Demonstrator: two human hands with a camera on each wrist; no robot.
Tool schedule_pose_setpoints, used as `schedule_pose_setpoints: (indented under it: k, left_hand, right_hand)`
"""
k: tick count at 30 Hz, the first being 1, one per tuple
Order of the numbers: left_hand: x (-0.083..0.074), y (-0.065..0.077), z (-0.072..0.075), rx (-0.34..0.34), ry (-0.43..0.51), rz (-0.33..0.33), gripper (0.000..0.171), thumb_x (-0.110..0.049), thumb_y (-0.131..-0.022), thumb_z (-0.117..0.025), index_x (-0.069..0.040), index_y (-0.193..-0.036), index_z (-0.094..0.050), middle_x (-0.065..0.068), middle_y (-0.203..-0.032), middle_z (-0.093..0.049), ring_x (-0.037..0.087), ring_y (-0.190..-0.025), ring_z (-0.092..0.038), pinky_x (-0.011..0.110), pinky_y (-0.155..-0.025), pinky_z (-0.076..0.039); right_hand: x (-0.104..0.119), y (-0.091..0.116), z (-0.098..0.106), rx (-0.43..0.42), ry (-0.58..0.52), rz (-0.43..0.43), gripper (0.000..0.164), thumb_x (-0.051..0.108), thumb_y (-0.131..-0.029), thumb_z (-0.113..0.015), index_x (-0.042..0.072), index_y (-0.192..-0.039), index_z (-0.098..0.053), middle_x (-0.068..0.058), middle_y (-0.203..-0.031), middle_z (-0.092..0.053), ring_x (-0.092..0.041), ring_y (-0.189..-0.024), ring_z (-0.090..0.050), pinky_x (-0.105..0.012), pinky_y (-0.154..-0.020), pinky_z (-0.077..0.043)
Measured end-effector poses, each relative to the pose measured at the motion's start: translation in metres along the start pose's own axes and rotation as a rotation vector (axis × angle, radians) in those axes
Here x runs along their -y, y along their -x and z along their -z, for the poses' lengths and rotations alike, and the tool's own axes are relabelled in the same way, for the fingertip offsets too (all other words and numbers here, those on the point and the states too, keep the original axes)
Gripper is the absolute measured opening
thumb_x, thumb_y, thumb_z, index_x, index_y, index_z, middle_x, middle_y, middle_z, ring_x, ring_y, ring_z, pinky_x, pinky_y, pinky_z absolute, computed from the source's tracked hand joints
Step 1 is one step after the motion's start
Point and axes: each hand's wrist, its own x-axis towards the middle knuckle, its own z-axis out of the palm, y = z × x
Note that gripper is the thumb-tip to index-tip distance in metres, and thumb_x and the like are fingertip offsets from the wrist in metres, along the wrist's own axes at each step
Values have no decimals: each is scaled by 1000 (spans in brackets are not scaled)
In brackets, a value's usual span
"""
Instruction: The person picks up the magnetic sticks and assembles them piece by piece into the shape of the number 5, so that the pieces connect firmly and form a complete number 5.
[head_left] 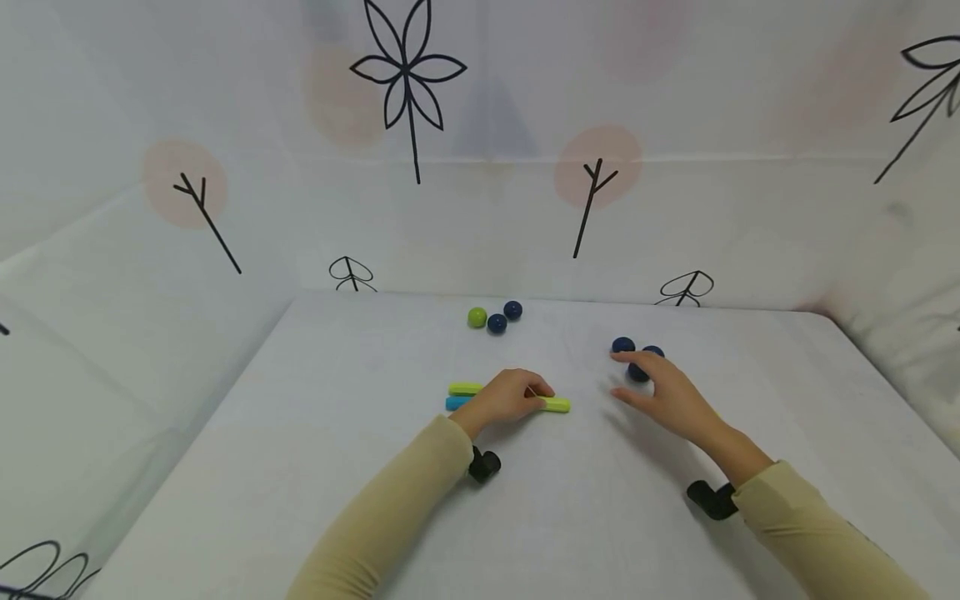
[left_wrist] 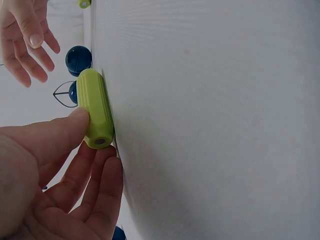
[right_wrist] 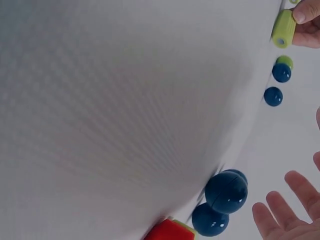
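Note:
My left hand pinches a ribbed yellow-green rod near one end, thumb on its upper side and fingertips at the end. A grey disc shows in the rod's end face. The rod lies low, close to the white tabletop. Behind that hand, a second yellow-green rod and a blue rod lie side by side, partly covered by it. My right hand hovers with thumb and fingers spread apart, holding nothing. Right by its fingers are several dark blue balls, partly hidden by the hand in the head view.
Farther back stand a green ball and two dark blue balls. A red piece lies beside the right-hand balls in the right wrist view, with yellow-green behind it. A patterned white cloth hangs behind the table.

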Motion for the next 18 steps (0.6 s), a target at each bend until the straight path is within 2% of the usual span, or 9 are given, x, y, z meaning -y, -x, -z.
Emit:
schedule_pose_setpoints:
  k: [7,18]
  left_hand:
    - [-1,0,1,0,6,12,21,-10,-98,-64,-10,-118,-72,2,-110,-69,14,-98,-60,25,-89,-47]
    - [0,-1,0,8,17,16,21,-10,-98,-63,-9,-117,-72,2,-109,-69,14,-98,-60,25,-89,-48]
  right_hand:
    - [-8,-3,1,22,-9,-31,51,9,-89,-74,-4,-135,-55,-27,-135,-54,-46,-129,-45,-64,-104,-35]
    - [-14,-6,5,26,-34,-107,52,12,-90,-75,-3,-136,-54,-30,-137,-50,-49,-130,-41,-65,-105,-34]
